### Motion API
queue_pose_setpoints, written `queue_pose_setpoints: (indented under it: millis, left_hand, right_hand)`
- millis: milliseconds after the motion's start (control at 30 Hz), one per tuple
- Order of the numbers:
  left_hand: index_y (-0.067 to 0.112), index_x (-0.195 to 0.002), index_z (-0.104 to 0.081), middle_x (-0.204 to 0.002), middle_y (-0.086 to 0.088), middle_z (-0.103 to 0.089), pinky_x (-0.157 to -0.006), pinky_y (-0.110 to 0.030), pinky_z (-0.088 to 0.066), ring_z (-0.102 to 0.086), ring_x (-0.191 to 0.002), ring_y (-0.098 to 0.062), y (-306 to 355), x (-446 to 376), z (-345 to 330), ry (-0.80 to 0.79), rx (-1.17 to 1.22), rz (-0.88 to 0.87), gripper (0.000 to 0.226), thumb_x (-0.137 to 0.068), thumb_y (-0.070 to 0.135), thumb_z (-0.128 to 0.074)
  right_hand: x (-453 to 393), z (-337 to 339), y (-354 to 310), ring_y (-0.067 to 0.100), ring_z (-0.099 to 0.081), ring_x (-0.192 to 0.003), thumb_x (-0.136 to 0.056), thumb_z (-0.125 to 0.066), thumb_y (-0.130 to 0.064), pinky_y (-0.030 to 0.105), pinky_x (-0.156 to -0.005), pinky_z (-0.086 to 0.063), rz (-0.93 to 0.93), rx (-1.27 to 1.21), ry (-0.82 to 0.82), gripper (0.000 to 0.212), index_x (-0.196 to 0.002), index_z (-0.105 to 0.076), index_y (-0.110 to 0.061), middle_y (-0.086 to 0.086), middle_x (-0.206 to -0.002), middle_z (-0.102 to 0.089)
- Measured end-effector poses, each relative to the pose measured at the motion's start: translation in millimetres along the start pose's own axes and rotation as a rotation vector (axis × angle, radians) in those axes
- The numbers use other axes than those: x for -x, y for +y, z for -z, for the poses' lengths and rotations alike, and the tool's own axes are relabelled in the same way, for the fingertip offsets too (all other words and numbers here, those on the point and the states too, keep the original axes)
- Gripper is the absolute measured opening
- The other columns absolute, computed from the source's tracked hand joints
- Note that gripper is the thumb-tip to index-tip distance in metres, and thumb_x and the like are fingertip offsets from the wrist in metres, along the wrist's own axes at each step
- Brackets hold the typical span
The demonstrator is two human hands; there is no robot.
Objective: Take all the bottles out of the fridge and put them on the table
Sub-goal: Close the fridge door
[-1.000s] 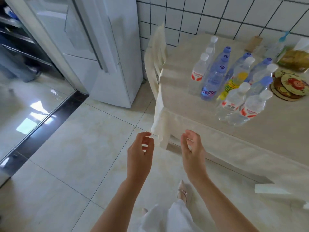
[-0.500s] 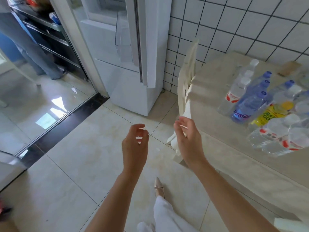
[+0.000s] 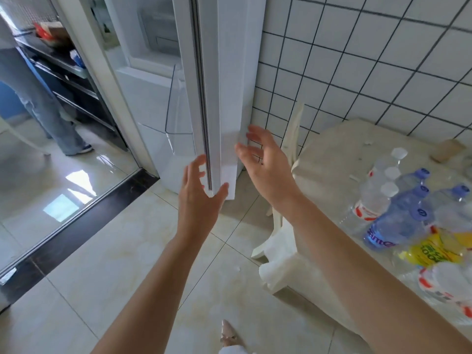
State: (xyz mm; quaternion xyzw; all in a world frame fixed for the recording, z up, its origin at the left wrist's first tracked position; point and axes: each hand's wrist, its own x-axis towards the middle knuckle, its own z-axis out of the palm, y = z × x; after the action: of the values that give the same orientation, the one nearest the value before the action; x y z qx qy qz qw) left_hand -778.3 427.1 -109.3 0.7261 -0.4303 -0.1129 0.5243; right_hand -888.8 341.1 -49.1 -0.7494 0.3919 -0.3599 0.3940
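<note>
Reaching forward with fingers spread and empty, the left hand (image 3: 198, 198) and right hand (image 3: 264, 162) flank the fridge door (image 3: 219, 98) edge. Roughly eight bottles (image 3: 398, 221) cluster on the table (image 3: 332, 154) at right; blur prevents an exact count

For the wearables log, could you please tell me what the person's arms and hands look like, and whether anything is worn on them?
Both forearms are bare up to the frame edge: no sleeves show. The left hand and right hand carry no gloves, and no rings, watch or bracelets are visible. I cannot make out any nail polish or markings.
</note>
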Motion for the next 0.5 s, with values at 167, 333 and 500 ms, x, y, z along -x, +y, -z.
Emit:
queue_pose_setpoints:
  millis: [167, 333, 500]
  left_hand:
    - [0.034, -0.142, -0.028, -0.136, 0.009, -0.043, -0.089, -0.036, -0.054, -0.051, -0.115, -0.009, -9.7, -29.8, -4.4, -0.014, 0.07, -0.025, 0.092, -0.071, 0.025, -0.084]
    - [0.026, -0.143, -0.034, -0.132, 0.008, -0.048, -0.084, -0.031, -0.057, -0.051, -0.115, -0.005, -19.9, -41.5, 4.0, 0.028, 0.139, -0.01, 0.092, -0.067, 0.022, -0.087]
    - [0.024, -0.143, -0.035, -0.128, 0.007, -0.053, -0.085, -0.023, -0.055, -0.054, -0.115, -0.005, -34.7, -46.2, 31.7, 0.024, 0.18, -0.017, 0.093, -0.067, 0.018, -0.087]
  right_hand:
    - [-23.8, -10.6, 0.6, 0.013, -0.056, -0.12, -0.091, -0.062, -0.03, 0.037, -0.102, -0.048, 0.088, -0.085, -0.025, 0.047, -0.132, -0.046, -0.015, -0.001, -0.13, -0.057]
    - [-24.6, -30.7, -6.7, 0.013, -0.057, -0.119, -0.09, -0.064, -0.025, 0.031, -0.097, -0.052, 0.11, -0.186, -0.03, 0.048, -0.13, -0.044, -0.008, 0.002, -0.128, -0.057]
    - [-22.6, -66.8, -17.7, 0.017, -0.059, -0.115, -0.085, -0.066, -0.036, 0.033, -0.092, -0.055, 0.086, -0.195, 0.009, 0.056, -0.131, -0.044, -0.013, 0.006, -0.127, -0.056]
